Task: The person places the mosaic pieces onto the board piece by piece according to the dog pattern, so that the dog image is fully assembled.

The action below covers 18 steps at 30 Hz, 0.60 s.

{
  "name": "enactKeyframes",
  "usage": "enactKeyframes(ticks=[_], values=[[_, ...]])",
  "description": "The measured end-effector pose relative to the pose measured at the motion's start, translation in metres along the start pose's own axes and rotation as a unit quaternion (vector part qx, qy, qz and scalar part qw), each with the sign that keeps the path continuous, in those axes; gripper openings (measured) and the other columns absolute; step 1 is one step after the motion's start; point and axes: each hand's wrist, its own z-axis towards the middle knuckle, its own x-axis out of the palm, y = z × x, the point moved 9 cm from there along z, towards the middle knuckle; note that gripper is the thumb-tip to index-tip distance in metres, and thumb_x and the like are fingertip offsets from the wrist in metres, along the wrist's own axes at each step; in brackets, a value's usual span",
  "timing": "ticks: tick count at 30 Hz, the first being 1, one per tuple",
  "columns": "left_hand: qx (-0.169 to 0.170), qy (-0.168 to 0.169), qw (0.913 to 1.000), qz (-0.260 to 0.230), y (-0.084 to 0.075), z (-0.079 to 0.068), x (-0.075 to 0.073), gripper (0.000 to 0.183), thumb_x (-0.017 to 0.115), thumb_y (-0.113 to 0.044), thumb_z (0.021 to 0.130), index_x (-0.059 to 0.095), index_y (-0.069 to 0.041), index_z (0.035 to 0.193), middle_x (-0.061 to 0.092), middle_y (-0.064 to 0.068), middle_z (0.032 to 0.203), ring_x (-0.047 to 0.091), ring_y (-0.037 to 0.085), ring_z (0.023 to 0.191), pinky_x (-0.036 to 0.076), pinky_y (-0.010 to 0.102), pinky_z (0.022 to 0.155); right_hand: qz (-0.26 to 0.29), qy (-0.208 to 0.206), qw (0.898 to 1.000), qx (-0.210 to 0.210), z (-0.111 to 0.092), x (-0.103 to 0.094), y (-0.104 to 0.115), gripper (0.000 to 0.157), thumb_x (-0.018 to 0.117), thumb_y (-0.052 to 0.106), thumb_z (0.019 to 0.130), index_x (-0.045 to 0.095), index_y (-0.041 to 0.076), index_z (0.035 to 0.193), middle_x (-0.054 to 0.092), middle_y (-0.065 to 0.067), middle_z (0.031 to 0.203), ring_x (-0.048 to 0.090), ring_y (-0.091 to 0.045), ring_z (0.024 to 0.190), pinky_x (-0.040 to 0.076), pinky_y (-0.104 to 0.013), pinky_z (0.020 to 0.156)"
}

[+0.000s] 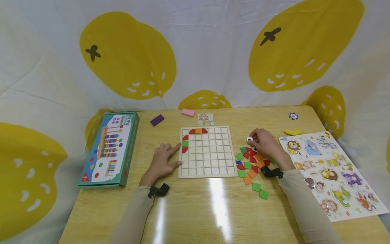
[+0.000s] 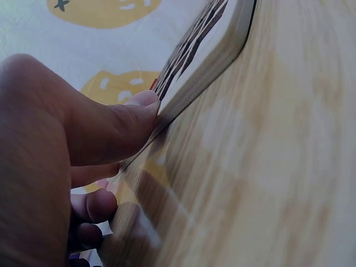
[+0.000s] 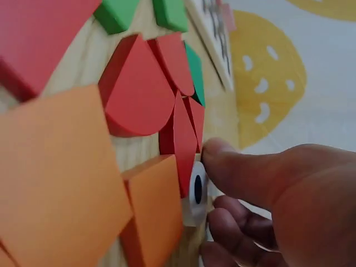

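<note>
My left hand (image 1: 163, 161) rests at the left edge of a wooden grid board (image 1: 210, 157), thumb and index finger stretched out to touch it. In the left wrist view the thumb (image 2: 125, 125) presses on the board's rim. Along the board's upper left lie a few red pieces, an orange square (image 1: 198, 131) and a green square (image 1: 185, 143). Over the loose pieces, my right hand (image 1: 266, 144) pinches a round white eye piece (image 1: 250, 139) between thumb and fingers. A second eye piece (image 3: 196, 194) lies among red and orange pieces, just under the hand.
Loose red, green and orange tiles (image 1: 247, 165) spread right of the board. Behind it are a small pattern card (image 1: 205, 119), a pink block (image 1: 188, 112) and a purple block (image 1: 157, 120). A game box (image 1: 106, 149) lies left; an animal puzzle (image 1: 330, 173), banana (image 1: 292, 132) and chip (image 1: 293, 116) lie right.
</note>
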Motion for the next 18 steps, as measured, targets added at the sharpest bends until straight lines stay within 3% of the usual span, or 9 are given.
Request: enactKeyframes(ticks=[5,9,14,18], values=[[-0.001,0.004,1.0,-0.001,0.0,0.0,0.0,0.075,0.071,-0.048,0.083,0.048,-0.02,0.148,0.04,0.0,0.085,0.031,0.018,0.078,0.022,0.035,0.074,0.018,-0.027,0.998,-0.051,0.004,-0.004,0.017,0.027,0.063,0.021,0.098,0.058,0.002,0.115,0.064,-0.013,0.095,0.062,-0.024,0.083,0.051,-0.039,0.074],[-0.003,0.005,1.0,-0.003,0.001,0.0,-0.001,0.075,0.071,-0.049,0.082,0.048,-0.02,0.148,0.041,0.0,0.086,0.031,0.018,0.079,0.022,0.035,0.074,0.125,-0.041,0.988,-0.085,0.013,-0.001,0.043,0.029,0.065,0.02,0.096,0.063,0.006,0.121,0.067,-0.011,0.099,0.066,-0.023,0.087,0.053,-0.029,0.075],[-0.008,0.005,0.9999,0.004,0.004,0.0,0.0,0.076,0.072,-0.049,0.082,0.047,-0.022,0.148,0.04,-0.001,0.087,0.031,0.018,0.08,0.022,0.035,0.074,0.255,0.0,0.959,-0.125,0.039,0.028,0.091,0.031,0.061,0.018,0.098,0.062,0.008,0.128,0.065,-0.014,0.107,0.064,-0.031,0.091,0.052,-0.029,0.074],[-0.01,0.011,0.9999,0.001,0.003,0.0,0.002,0.076,0.072,-0.047,0.082,0.047,-0.022,0.148,0.04,-0.001,0.087,0.031,0.018,0.081,0.022,0.035,0.075,0.266,0.023,0.952,-0.153,0.059,0.057,0.128,0.029,0.059,0.015,0.099,0.063,0.012,0.128,0.065,-0.013,0.107,0.063,-0.03,0.087,0.051,-0.034,0.071]])
